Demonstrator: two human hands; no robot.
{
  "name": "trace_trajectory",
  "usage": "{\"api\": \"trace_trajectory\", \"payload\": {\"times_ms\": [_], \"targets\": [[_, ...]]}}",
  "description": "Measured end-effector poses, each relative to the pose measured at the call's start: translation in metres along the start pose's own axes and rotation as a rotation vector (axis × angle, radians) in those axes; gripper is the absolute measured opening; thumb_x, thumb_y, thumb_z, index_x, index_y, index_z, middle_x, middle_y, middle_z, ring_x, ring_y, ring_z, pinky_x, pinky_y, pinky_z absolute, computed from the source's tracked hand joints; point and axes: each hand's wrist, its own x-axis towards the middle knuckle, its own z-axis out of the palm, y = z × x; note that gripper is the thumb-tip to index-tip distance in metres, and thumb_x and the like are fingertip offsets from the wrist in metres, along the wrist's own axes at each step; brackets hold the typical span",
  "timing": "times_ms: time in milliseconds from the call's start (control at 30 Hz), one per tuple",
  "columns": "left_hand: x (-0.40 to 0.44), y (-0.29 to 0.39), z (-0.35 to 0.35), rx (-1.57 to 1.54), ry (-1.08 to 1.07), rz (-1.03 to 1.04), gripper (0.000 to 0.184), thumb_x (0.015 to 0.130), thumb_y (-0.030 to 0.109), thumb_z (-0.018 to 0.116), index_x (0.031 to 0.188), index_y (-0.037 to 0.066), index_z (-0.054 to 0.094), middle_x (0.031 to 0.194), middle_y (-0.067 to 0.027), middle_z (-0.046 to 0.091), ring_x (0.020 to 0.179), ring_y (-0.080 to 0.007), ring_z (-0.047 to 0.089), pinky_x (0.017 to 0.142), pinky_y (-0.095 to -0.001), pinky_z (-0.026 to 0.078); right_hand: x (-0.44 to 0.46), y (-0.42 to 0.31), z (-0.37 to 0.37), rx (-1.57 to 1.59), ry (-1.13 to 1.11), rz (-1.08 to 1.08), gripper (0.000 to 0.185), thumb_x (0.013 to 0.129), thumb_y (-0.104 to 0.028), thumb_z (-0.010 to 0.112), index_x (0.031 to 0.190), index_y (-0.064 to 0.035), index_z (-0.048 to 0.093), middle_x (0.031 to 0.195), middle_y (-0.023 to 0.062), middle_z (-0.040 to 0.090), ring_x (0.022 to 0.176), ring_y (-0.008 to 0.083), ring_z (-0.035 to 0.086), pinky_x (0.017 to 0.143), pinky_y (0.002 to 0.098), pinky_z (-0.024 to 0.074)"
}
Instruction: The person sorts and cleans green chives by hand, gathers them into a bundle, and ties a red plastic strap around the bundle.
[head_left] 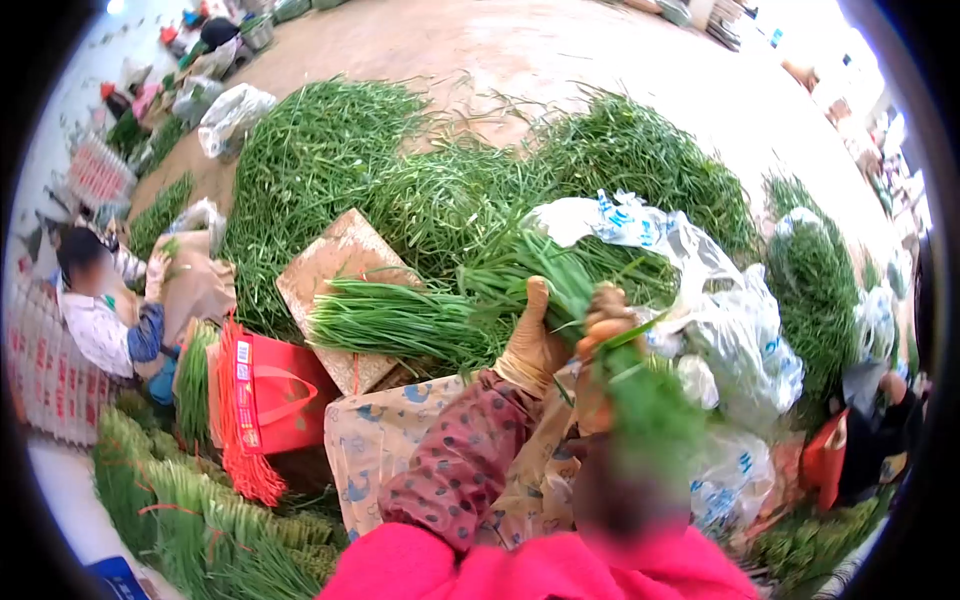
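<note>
Bunch of green stalks [570, 280]: located between both hands, above the patterned cloth [375, 425], presumably spread as a protective cover. The right hand [605, 320] grasps the bunch, likely to keep the stalks together; the left hand [528, 350] sets its thumb against it, finger closure cannot be told. Ahead, a board [337, 255] supports aligned stalks [390, 315], apparently keeping them off the loose heap [330, 130] beyond.

A red bag [312, 374] (a white label [243, 358] is showing on it) is standing at the left, red strings [238, 425] trailing along its side. Farther left, a person [98, 332] is wearing a blue sleeve [147, 335]; blue-printed plastic bags [735, 350] are lying crumpled at the right.
</note>
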Motion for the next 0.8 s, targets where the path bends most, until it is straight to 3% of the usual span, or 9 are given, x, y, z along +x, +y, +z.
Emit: {"api": "trace_trajectory", "payload": {"times_ms": [33,133,233,333,400,533,633,767,800], "targets": [[-0.008,0.003,0.005,-0.239,-0.102,-0.138,0.095,0.078,0.066,0.057,0.14,-0.001,0.03,0.133,-0.0173,0.047,0.116,-0.0298,0.052,0.1,-0.0405,0.044,-0.002,-0.012,0.002,-0.026,-0.113,-0.061,0.011,0.085,-0.018,0.064,0.089,-0.0084,0.062,0.091,0.0084,0.06,0.096,0.0225,0.054,0.089,0.0353,0.0415],[-0.039,0.006,0.051,0.074,0.178,-0.023,0.053,0.09,0.033,0.06,0.129,-0.001,0.046,0.11,-0.0143,0.062,0.088,-0.0183,0.061,0.076,-0.0291,0.055,0.006,-0.073,-0.015,-0.308,-0.651,0.136,0.028,0.074,-0.015,0.069,0.102,-0.0115,0.066,0.113,0.0111,0.06,0.117,0.0319,0.05,0.1,0.0402,0.0362],[-0.061,0.032,0.043,0.275,0.297,-0.071,0.037,0.087,0.017,0.06,0.119,-0.001,0.056,0.09,-0.0098,0.066,0.071,-0.0202,0.064,0.067,-0.0297,0.057,0.037,-0.112,-0.031,-0.113,-1.004,0.361,0.048,0.074,0.001,0.063,0.121,-0.0069,0.059,0.13,0.0124,0.053,0.132,0.0304,0.04,0.111,0.0386,0.0291],[-0.078,0.058,0.045,0.595,0.313,-0.089,0.038,0.084,0.015,0.061,0.117,-0.004,0.055,0.083,-0.0087,0.066,0.072,-0.0202,0.065,0.066,-0.0316,0.056,-0.008,-0.09,-0.048,0.84,-0.335,1.189,0.048,0.084,0.002,0.061,0.13,0.0016,0.047,0.131,0.0123,0.051,0.127,0.0247,0.044,0.108,0.0368,0.0322],[-0.091,0.058,0.064,0.888,0.39,-0.028,0.031,0.078,0.012,0.063,0.104,-0.004,0.061,0.076,-0.0093,0.065,0.067,-0.0193,0.064,0.059,-0.0288,0.054,-0.019,-0.073,-0.031,0.465,-0.479,1.212,0.064,0.084,-0.015,0.068,0.14,-0.007,0.037,0.129,0.0087,0.053,0.12,0.0226,0.048,0.097,0.043,0.0426],[-0.123,0.057,0.063,1.144,0.345,-0.006,0.035,0.071,0.007,0.066,0.104,-0.002,0.061,0.084,-0.011,0.066,0.07,-0.0182,0.064,0.061,-0.0279,0.052,-0.045,-0.063,0.03,1.085,-0.4,1.45,0.081,0.079,-0.035,0.076,0.144,-0.0191,0.03,0.124,0.0063,0.055,0.116,0.0215,0.051,0.089,0.0445,0.0466],[-0.165,0.063,0.069,1.353,0.328,-0.122,0.046,0.067,0.002,0.07,0.111,-0.002,0.058,0.09,-0.0087,0.066,0.076,-0.0185,0.064,0.068,-0.0294,0.052,-0.075,-0.026,0.066,1.428,-0.167,1.18,0.079,0.074,-0.047,0.075,0.136,-0.0129,0.039,0.118,0.0073,0.059,0.112,0.0247,0.054,0.09,0.0416,0.0473],[-0.236,0.062,0.058,1.493,0.335,-0.279,0.063,0.068,0.011,0.08,0.123,0.002,0.051,0.107,-0.0049,0.062,0.097,-0.0174,0.058,0.087,-0.0321,0.047,-0.101,0.003,0.053,1.138,0.125,1.179,0.069,0.08,-0.052,0.067,0.132,-0.0101,0.049,0.127,0.0083,0.057,0.108,0.0237,0.057,0.094,0.0404,0.0473],[-0.252,0.059,0.056,1.474,0.361,-0.295,0.063,0.068,0.011,0.08,0.123,0.002,0.051,0.107,-0.0049,0.062,0.097,-0.0174,0.058,0.087,-0.0321,0.047,-0.132,0.029,0.046,0.617,-0.013,1.155,0.066,0.087,-0.041,0.061,0.14,-0.0112,0.034,0.119,0.0109,0.06,0.102,0.0228,0.06,0.084,0.0394,0.0523]]}}
